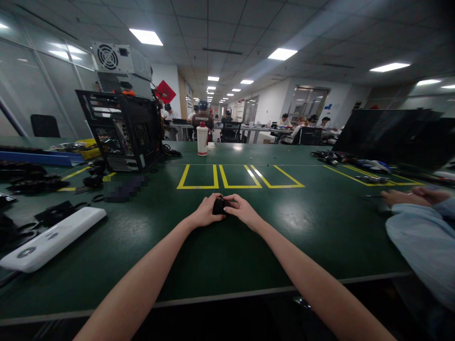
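Between my two hands, just above or on the green table (213, 255), is a small black object (219, 206) whose kind I cannot make out. My left hand (205, 210) is closed around its left side, thumb below and fingers on top. From the right, the fingertips and thumb of my right hand (242, 210) pinch its edge. Part of the object is hidden by my fingers. Beyond my hands, yellow tape outlines (240, 186) mark the tabletop.
An open black computer case (131, 132) with power supplies (121, 59) on top stands back left. A white bottle (202, 140) stands behind the tape. A white elongated device (57, 239) and black parts lie left. At right, a co-worker's hands (408, 196) rest near tools and cables.
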`<state>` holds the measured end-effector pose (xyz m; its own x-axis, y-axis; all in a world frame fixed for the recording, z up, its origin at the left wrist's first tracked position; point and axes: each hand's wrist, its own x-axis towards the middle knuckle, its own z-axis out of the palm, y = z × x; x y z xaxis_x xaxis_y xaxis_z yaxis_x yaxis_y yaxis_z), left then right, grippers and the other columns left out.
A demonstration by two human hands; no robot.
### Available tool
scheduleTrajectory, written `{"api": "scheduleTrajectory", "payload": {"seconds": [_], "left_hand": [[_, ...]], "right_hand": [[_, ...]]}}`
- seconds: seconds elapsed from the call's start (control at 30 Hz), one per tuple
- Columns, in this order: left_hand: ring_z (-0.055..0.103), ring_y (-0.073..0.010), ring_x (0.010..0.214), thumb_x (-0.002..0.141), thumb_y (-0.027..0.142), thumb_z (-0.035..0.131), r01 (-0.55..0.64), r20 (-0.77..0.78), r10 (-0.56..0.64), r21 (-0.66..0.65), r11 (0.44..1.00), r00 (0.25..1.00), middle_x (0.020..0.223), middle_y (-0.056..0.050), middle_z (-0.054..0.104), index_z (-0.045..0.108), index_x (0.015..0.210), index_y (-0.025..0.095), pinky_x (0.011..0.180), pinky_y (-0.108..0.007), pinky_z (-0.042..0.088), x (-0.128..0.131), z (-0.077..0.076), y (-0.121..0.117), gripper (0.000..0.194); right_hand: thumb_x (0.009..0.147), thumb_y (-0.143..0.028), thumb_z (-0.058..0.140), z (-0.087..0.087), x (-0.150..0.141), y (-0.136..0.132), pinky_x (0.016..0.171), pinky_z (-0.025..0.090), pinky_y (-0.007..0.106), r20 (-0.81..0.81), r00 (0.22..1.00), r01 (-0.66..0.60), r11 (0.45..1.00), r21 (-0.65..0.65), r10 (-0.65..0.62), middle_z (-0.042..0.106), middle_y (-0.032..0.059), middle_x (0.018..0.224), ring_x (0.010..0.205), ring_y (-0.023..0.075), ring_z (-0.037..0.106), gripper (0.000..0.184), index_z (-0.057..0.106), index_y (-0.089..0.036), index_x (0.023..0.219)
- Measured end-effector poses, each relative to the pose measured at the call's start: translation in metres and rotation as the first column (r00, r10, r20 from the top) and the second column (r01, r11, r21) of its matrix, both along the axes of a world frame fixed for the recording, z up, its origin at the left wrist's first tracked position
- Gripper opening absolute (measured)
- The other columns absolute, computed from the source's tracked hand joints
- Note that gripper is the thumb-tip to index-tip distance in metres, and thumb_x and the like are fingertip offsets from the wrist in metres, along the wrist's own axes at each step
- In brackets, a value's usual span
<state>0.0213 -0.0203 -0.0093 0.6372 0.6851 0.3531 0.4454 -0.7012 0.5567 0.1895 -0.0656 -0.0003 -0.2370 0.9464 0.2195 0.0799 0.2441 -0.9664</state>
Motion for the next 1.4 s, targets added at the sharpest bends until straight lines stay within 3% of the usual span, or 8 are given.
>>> {"api": "scheduleTrajectory", "payload": {"seconds": [0.2, 0.4, 0.57, 0.77, 0.93, 1.13, 1.27, 1.4], "left_hand": [[0.044, -0.0258, 0.099, 0.065, 0.038, 0.060, -0.019, 0.003, 0.019, -0.096, 0.995, 1.000, 0.109, -0.009, 0.043, 0.029, 0.117, 0.021, 0.081, -0.040, 0.038, -0.002, -0.002, 0.003, 0.063], [0.045, -0.0255, 0.098, 0.063, 0.034, 0.062, -0.052, 0.022, 0.056, -0.140, 0.989, 0.998, 0.107, -0.009, 0.044, 0.031, 0.116, 0.020, 0.080, -0.040, 0.039, 0.001, -0.003, 0.006, 0.063], [0.049, -0.0239, 0.093, 0.062, 0.032, 0.062, -0.089, 0.036, 0.096, -0.177, 0.980, 0.995, 0.103, -0.009, 0.046, 0.032, 0.115, 0.019, 0.076, -0.038, 0.041, -0.001, -0.001, 0.000, 0.063], [0.050, -0.0221, 0.090, 0.059, 0.030, 0.064, -0.076, 0.029, 0.084, -0.206, 0.976, 0.996, 0.098, -0.006, 0.049, 0.031, 0.114, 0.021, 0.077, -0.037, 0.041, -0.030, 0.010, -0.054, 0.065], [0.046, -0.0226, 0.100, 0.061, 0.033, 0.062, -0.124, -0.007, 0.125, -0.212, 0.970, 0.992, 0.108, -0.005, 0.047, 0.030, 0.114, 0.026, 0.087, -0.039, 0.036, -0.071, 0.013, -0.119, 0.062], [0.044, -0.0239, 0.099, 0.063, 0.031, 0.059, -0.259, -0.122, 0.251, -0.058, 0.964, 0.960, 0.106, -0.005, 0.049, 0.031, 0.114, 0.026, 0.087, -0.040, 0.035, -0.101, 0.009, -0.132, 0.058], [0.040, -0.0255, 0.104, 0.059, 0.027, 0.060, -0.132, -0.230, 0.157, 0.123, 0.984, 0.960, 0.108, -0.005, 0.048, 0.037, 0.111, 0.025, 0.090, -0.039, 0.029, -0.086, 0.031, -0.122, 0.057], [0.050, -0.0219, 0.086, 0.059, 0.024, 0.057, 0.053, -0.406, -0.008, 0.100, 0.994, 0.914, 0.094, -0.003, 0.053, 0.044, 0.103, 0.025, 0.084, -0.036, 0.032, -0.064, 0.057, -0.121, 0.047]], "right_hand": [[0.060, -0.011, 0.058, -0.003, 0.005, 0.001, 0.088, 0.038, 0.036, 0.018, 1.000, 0.021, 0.998, 0.057, -0.022, 0.046, 0.0028, 0.108, 0.095, 0.0149, 0.053, 0.029, 0.043, -0.018, 0.084], [0.060, -0.011, 0.060, -0.006, 0.011, 0.003, 0.094, 0.030, 0.042, 0.246, 0.953, 0.171, 0.984, 0.047, -0.177, 0.050, 0.0029, 0.103, 0.104, 0.0185, 0.046, 0.047, 0.042, -0.021, 0.102], [0.064, -0.015, 0.059, -0.002, 0.010, -0.003, 0.092, 0.031, 0.043, 0.405, 0.887, 0.194, 0.975, 0.106, -0.220, 0.052, 0.0054, 0.105, 0.103, 0.0202, 0.047, 0.046, 0.042, -0.021, 0.107], [0.064, -0.016, 0.059, 0.015, -0.019, -0.064, 0.084, 0.036, 0.042, 0.568, 0.804, 0.077, 0.979, 0.191, -0.174, 0.056, 0.0078, 0.101, 0.096, 0.0244, 0.050, 0.046, 0.044, -0.022, 0.107], [0.063, -0.019, 0.059, 0.015, -0.037, -0.116, 0.096, 0.027, 0.042, 0.579, 0.801, 0.047, 0.980, 0.193, -0.153, 0.038, 0.0083, 0.125, 0.115, 0.0254, 0.035, 0.065, 0.032, -0.023, 0.122], [0.066, -0.024, 0.058, 0.009, -0.046, -0.117, 0.094, 0.028, 0.044, 0.545, 0.813, 0.143, 0.978, 0.155, -0.205, 0.043, 0.0097, 0.121, 0.113, 0.0270, 0.036, 0.060, 0.033, -0.023, 0.121], [0.064, -0.011, 0.054, 0.010, -0.065, -0.111, 0.089, 0.034, 0.044, 0.503, 0.838, 0.125, 0.971, 0.201, -0.212, 0.049, 0.0082, 0.109, 0.102, 0.0257, 0.044, 0.051, 0.041, -0.024, 0.112], [0.061, -0.004, 0.049, 0.006, -0.078, -0.116, 0.084, 0.041, 0.038, 0.352, 0.921, 0.120, 0.982, 0.146, -0.165, 0.047, 0.0068, 0.104, 0.095, 0.0207, 0.049, 0.047, 0.040, -0.022, 0.105]]}}
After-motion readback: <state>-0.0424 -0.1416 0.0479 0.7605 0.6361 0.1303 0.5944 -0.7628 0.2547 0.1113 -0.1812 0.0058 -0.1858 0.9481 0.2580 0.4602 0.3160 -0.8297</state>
